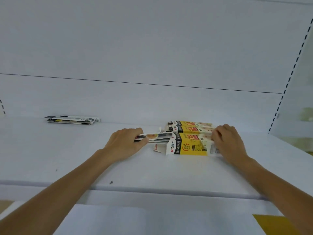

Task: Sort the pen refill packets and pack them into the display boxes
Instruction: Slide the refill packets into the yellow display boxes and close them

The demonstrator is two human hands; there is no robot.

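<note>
Head view, contents as seen.

- White shelf (pixel 50 158): spans the view and carries everything below.
- 3 yellow-and-white display boxes lie on their sides at 4 o'clock from the view's centre, packed side by side and touching: front box (pixel 188 147), middle box (pixel 189 129), back box (pixel 191 123). The front box's left-end flaps stand open.
- Bundle of refill packets (pixel 156 137): at 9 o'clock of the front box, lying flat, its right end at the box's open mouth.
- Left hand (pixel 125 143): at the bundle's outer end, fingers curled over it and thumb beneath, pinching the packets together.
- Right hand (pixel 228 141): at 3 o'clock of the front box, fingers bent over its right end, gripping it.
- Loose stack of packets (pixel 72 119): at 9 o'clock from the view's centre, against the back panel, well apart from both hands.
- Slotted upright (pixel 291 73): along the right edge, at 2 o'clock.
- Yellow sheet (pixel 277 224): at 5 o'clock, below the shelf's front edge.
</note>
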